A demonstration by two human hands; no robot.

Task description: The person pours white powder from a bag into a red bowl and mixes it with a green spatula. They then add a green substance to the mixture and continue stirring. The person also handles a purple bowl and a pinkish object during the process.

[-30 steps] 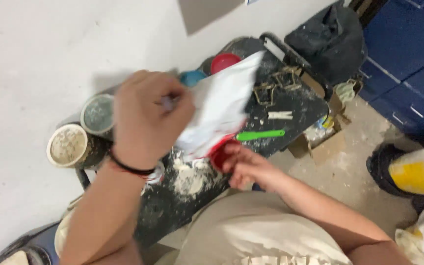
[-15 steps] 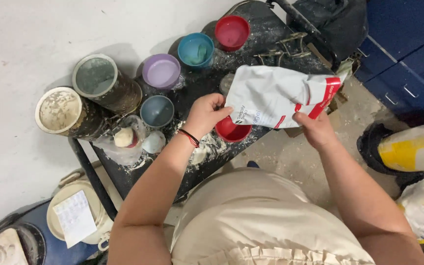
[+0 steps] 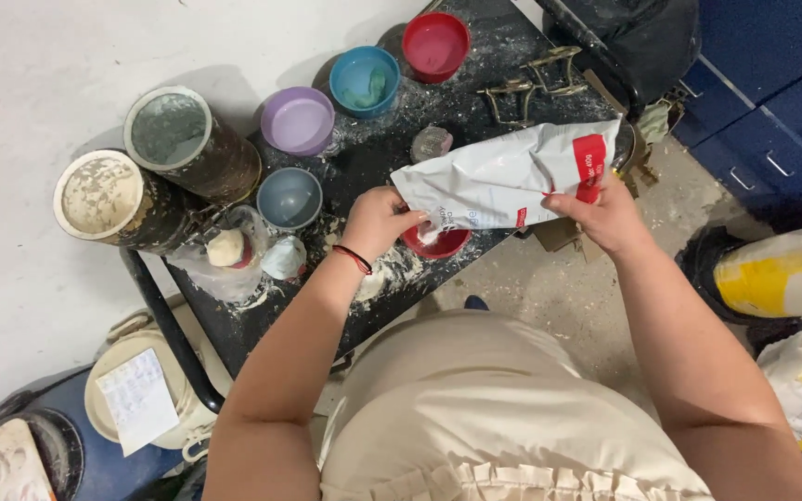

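Both my hands hold a white bag with red patches (image 3: 512, 176), tilted over a small red bowl (image 3: 438, 243) on a dark, powder-dusted table (image 3: 475, 102). My left hand (image 3: 378, 223) pinches the bag's lower left corner right above the bowl, where some white powder shows. My right hand (image 3: 605, 218) grips the bag's right end, near the red patch. The bag hides part of the bowl.
On the table stand a grey bowl (image 3: 290, 198), a purple bowl (image 3: 298, 121), a blue bowl (image 3: 365, 81) and a red bowl (image 3: 435, 45). Two crusted cans (image 3: 192, 139) sit at the left edge. Brass clamps (image 3: 536, 83) lie at the back. A yellow sack (image 3: 786, 274) lies right.
The bag has swung down from in front of the camera and now lies tilted over the red bowl. My left hand dropped to its lower corner; my right hand moved to the bag's right end.
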